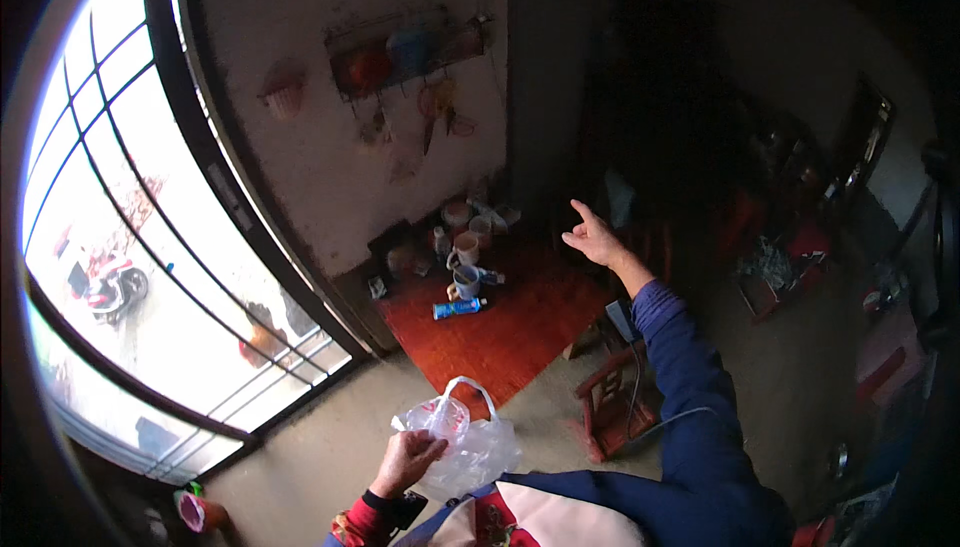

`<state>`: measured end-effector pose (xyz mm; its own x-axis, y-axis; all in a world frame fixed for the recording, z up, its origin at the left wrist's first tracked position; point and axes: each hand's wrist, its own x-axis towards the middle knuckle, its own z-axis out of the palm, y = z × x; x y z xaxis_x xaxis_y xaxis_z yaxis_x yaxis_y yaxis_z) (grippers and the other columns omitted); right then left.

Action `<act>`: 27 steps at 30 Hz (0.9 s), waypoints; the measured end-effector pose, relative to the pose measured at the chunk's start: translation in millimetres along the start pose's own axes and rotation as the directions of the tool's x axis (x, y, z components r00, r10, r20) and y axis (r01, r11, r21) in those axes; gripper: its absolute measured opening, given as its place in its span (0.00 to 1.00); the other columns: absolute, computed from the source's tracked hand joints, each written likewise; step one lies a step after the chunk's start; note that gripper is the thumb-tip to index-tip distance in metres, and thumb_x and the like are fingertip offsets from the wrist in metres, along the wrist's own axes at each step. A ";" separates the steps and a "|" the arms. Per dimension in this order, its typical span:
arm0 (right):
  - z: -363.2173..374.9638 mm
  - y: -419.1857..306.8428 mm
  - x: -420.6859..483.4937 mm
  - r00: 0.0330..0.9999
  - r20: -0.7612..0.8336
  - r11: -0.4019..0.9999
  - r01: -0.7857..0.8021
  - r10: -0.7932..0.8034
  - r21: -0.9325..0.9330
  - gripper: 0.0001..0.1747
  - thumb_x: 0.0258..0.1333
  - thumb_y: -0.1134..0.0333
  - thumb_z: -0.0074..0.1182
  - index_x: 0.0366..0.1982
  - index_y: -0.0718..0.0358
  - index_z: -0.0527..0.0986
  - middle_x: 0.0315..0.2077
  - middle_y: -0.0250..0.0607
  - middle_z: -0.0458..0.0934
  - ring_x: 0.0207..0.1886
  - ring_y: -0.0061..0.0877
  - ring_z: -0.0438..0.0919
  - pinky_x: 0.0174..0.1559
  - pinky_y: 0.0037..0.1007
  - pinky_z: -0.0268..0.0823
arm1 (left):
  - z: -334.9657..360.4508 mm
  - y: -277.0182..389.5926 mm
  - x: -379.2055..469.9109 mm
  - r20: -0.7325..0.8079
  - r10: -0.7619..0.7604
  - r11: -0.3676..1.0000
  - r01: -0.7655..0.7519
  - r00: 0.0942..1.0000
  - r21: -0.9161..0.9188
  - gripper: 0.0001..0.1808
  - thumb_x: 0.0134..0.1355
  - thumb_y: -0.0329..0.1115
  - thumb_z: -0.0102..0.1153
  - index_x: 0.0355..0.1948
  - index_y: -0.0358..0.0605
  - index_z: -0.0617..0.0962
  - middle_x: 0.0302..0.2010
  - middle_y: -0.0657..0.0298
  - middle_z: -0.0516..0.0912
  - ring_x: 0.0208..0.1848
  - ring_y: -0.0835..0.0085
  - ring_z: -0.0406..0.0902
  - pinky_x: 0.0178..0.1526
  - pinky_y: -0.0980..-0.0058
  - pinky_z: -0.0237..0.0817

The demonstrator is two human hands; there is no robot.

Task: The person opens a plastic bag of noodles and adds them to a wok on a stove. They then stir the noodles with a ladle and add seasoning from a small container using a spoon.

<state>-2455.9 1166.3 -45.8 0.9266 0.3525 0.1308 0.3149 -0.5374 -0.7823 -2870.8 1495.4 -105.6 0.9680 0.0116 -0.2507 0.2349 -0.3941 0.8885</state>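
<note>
My left hand, low in front of my body, is closed on a thin translucent plastic bag. One loop handle of the bag stands up, and red print shows on its side. My right hand is stretched out ahead with the index finger pointing and nothing held. It is raised near the right side of a reddish-brown wooden table. On that table lie a blue toothpaste tube, a light cup and a white mug.
A red wooden chair stands right of the table. Left is a barred door, with a motorcycle and a chicken beyond it. A wall rack holds items. A pink-rimmed container sits at lower left.
</note>
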 end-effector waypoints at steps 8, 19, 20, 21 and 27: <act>-26.7 -1.2 155.5 0.997 0.030 0.996 0.078 -0.077 -0.039 0.54 0.60 0.63 0.59 0.74 0.50 0.34 0.73 0.49 0.42 0.75 0.45 0.46 0.71 0.45 0.47 | -21.3 12.8 115.3 0.037 0.011 1.000 -0.011 0.999 0.000 0.14 0.63 0.37 0.61 0.28 0.35 0.81 0.21 0.59 0.78 0.24 0.80 0.69 0.29 0.72 0.64; -58.1 -2.0 493.1 0.966 -0.059 0.905 0.214 -0.252 -0.367 0.47 0.63 0.72 0.49 0.74 0.45 0.37 0.69 0.52 0.53 0.68 0.46 0.60 0.65 0.44 0.60 | -3.0 59.9 279.4 -0.113 -0.316 0.942 0.297 0.942 -0.155 0.12 0.64 0.35 0.61 0.31 0.33 0.83 0.25 0.60 0.85 0.27 0.78 0.78 0.31 0.73 0.69; -61.0 -8.0 513.3 0.944 -0.078 0.914 0.286 -0.320 -0.287 0.47 0.62 0.76 0.48 0.74 0.45 0.38 0.67 0.54 0.57 0.65 0.46 0.64 0.61 0.43 0.64 | -3.1 65.1 289.8 -0.112 -0.307 0.934 0.277 0.945 -0.223 0.12 0.65 0.33 0.60 0.33 0.32 0.83 0.26 0.60 0.85 0.28 0.78 0.78 0.33 0.75 0.69; -64.1 -15.1 531.0 0.943 -0.080 0.918 0.293 -0.324 -0.269 0.47 0.62 0.77 0.48 0.74 0.44 0.39 0.65 0.55 0.60 0.62 0.46 0.67 0.58 0.43 0.67 | -2.7 70.3 299.9 -0.140 -0.325 0.928 0.287 0.935 -0.236 0.12 0.65 0.33 0.60 0.32 0.32 0.83 0.27 0.60 0.85 0.29 0.78 0.78 0.33 0.75 0.70; -61.2 -39.5 601.9 0.851 -0.168 0.721 0.297 -0.497 -0.626 0.49 0.61 0.74 0.51 0.74 0.35 0.40 0.58 0.52 0.69 0.56 0.44 0.72 0.49 0.46 0.69 | -1.8 88.4 339.5 -0.271 -0.273 0.930 0.182 0.923 -0.318 0.10 0.65 0.29 0.60 0.26 0.38 0.80 0.23 0.68 0.79 0.26 0.82 0.71 0.30 0.78 0.63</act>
<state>-1898.0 1352.8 101.1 0.6670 0.4382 0.6025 0.6310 -0.7622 -0.1443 -2521.2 1466.2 -111.5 0.8533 0.3671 -0.3702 0.4230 -0.0725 0.9032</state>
